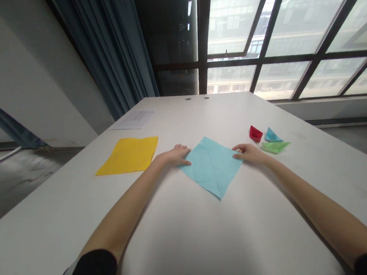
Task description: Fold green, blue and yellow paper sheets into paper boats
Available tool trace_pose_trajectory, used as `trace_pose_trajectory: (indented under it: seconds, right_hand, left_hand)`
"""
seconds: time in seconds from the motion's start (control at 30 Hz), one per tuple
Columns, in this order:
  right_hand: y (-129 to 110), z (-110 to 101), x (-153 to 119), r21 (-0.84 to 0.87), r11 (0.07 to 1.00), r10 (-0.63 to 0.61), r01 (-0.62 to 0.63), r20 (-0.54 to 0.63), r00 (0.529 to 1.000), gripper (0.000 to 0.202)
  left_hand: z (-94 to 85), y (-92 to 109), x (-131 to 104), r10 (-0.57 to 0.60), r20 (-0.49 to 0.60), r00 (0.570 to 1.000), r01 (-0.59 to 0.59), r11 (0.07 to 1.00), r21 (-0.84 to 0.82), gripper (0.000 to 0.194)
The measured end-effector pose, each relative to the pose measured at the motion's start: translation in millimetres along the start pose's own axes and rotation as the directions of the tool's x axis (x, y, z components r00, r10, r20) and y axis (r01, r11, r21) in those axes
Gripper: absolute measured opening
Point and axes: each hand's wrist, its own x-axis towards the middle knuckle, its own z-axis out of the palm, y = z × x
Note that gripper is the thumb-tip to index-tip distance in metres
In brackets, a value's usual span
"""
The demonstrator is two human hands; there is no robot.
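Note:
A light blue square sheet of origami paper (pixel 214 167) lies on the table with one corner pointing toward me, and faint creases cross it. My left hand (pixel 177 154) is at its left corner, the thumb over the paper and the fingers along the edge. At the right corner, my right hand (pixel 248 153) grips the paper between thumb and fingers. Close beyond my right hand sit three small folded paper boats: a red boat (pixel 255 134), a blue boat (pixel 273 136) and a green boat (pixel 275 147).
Yellow paper sheets (pixel 127 155) lie left of my left hand. A printed white sheet (pixel 134 120) rests at the table's far left edge. The white table (pixel 176 237) reaches toward the windows (pixel 235 24), with a blue curtain (pixel 111 40) on the left.

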Motion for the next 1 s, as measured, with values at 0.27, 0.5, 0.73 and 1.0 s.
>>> trace_pose_trajectory:
  seconds: [0.27, 0.5, 0.73, 1.0]
  right_hand:
    - [1.8, 4.4, 0.1, -0.109, 0.991, -0.075, 0.073, -0.018, 0.997, 0.03]
    - [2.4, 4.4, -0.7, -0.049, 0.995, -0.085, 0.084, -0.022, 0.996, 0.028]
    - [3.5, 3.4, -0.9, -0.046, 0.995, -0.09, 0.087, -0.064, 0.994, 0.028]
    - [10.7, 1.4, 3.2, -0.167, 0.978, -0.155, 0.121, -0.207, 0.966, 0.027]
  left_hand:
    - [0.9, -2.6, 0.3, 0.023, -0.09, 0.996, -0.038, 0.984, -0.176, 0.06]
    - [-0.1, -4.1, 0.1, 0.011, -0.181, 0.983, -0.083, 0.914, -0.397, 0.05]
    - [0.5, -8.2, 5.1, -0.004, -0.265, 0.964, -0.118, 0.888, -0.445, 0.041]
    - [2.6, -12.4, 10.8, -0.019, -0.423, 0.906, -0.184, 0.883, -0.432, 0.028]
